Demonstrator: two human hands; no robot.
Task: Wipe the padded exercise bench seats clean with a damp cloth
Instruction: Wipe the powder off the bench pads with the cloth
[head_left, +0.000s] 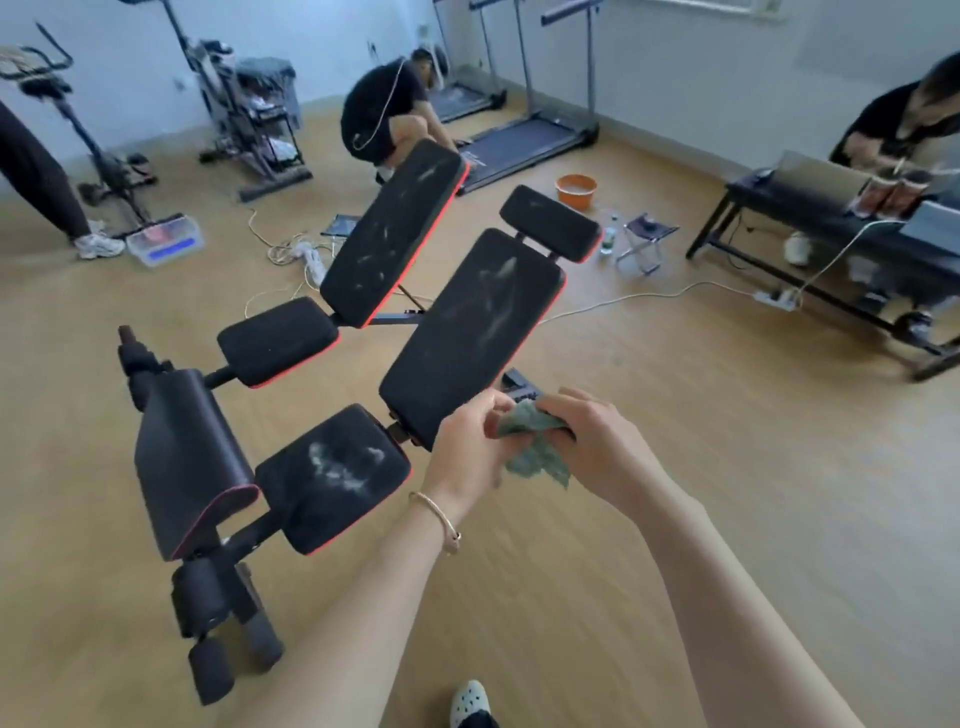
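On the wooden floor (701, 519) stand two exercise benches side by side, and the wiping looks barely begun: white smears mark the near back pad (467, 338), the far back pad (392, 234) and the near seat pad (332, 478), while the far seat pad (278, 340) shows only faint dust. That makes two back pads, two seat pads and one headrest pad (550, 223). Beside the near bench, the left hand (467, 447) and right hand (597, 447) both grip one crumpled green cloth (535, 441), fingers curled round it, clear of every pad

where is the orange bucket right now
In the head view the orange bucket stands on the floor right of centre, just beyond the nearer bench's headrest pad, between the treadmill and the small folding stool.
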